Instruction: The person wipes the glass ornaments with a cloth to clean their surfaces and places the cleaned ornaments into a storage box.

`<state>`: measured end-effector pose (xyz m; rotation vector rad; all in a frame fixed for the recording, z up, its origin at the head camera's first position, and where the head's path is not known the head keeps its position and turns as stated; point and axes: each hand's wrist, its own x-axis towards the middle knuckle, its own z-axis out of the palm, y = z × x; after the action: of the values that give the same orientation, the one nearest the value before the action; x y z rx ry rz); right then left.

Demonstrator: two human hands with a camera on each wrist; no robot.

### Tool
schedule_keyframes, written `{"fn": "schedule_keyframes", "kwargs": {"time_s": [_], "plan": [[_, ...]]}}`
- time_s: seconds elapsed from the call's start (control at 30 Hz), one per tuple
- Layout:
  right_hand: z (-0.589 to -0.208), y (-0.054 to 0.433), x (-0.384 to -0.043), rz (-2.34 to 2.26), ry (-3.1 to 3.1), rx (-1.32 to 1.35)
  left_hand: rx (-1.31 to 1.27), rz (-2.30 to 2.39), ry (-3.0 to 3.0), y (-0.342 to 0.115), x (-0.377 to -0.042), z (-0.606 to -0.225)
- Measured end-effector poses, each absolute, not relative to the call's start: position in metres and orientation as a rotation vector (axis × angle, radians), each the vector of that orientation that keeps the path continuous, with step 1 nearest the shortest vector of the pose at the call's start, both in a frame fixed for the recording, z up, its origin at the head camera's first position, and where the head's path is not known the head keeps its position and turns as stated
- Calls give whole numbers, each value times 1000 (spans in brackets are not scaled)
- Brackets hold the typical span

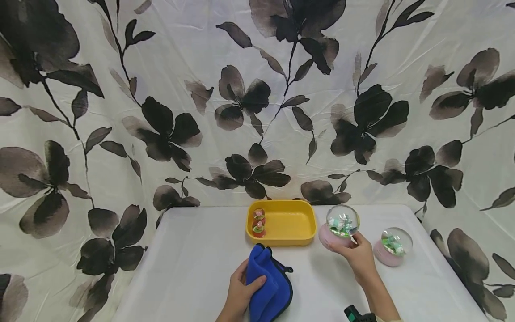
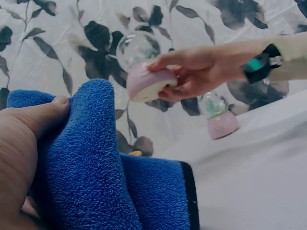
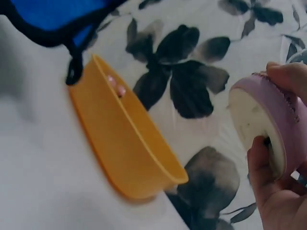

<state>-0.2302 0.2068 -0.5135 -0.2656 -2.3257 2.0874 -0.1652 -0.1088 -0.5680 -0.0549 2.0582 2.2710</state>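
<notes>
In the head view my left hand (image 1: 240, 288) grips a folded blue cloth (image 1: 267, 281) with black edging, thumb lying across its front. My right hand (image 1: 358, 257) holds a snow globe (image 1: 342, 221) by its pink base, raised above the table with its clear dome up. The left wrist view shows the base (image 2: 148, 84) tilted, thumb on its side and fingers beneath. Its pale underside (image 3: 256, 127) faces the right wrist camera. A second snow globe (image 1: 392, 246) with a pink base stands on the table, right of my right hand.
A yellow tray (image 1: 285, 241) sits at the back of the white table (image 1: 193, 268). Inside its left end lie small red and pink figurines (image 1: 259, 223). Behind the table hangs a floral-print cloth (image 1: 249, 134). A dark band with a green patch (image 1: 350, 315) is on my right wrist.
</notes>
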Motion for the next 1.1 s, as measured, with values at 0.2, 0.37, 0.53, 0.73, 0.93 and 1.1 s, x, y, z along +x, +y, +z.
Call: {"fn": "schedule_keyframes", "kwargs": {"time_s": [0.2,0.37,0.53,0.73,0.93,1.1], "plan": [[-500,191,-205,1981,-2381,-264,-69,2287,2128,-105,-172,-562],[-504,176,-191,1864,-2405,-253,-79,2307,2130,-103,-171,-559],[-517,168,-182,1781,-2440,-232,-102,2338,2175,-101,-170,-555],[-536,158,-176,1716,-2509,-189,-147,2328,2236,-96,-168,-552],[-541,143,-175,1640,-2522,-72,-105,2376,2188,-91,-167,-544],[-545,130,-170,1596,-2556,-13,-62,2308,2142,-90,-161,-543]]}}
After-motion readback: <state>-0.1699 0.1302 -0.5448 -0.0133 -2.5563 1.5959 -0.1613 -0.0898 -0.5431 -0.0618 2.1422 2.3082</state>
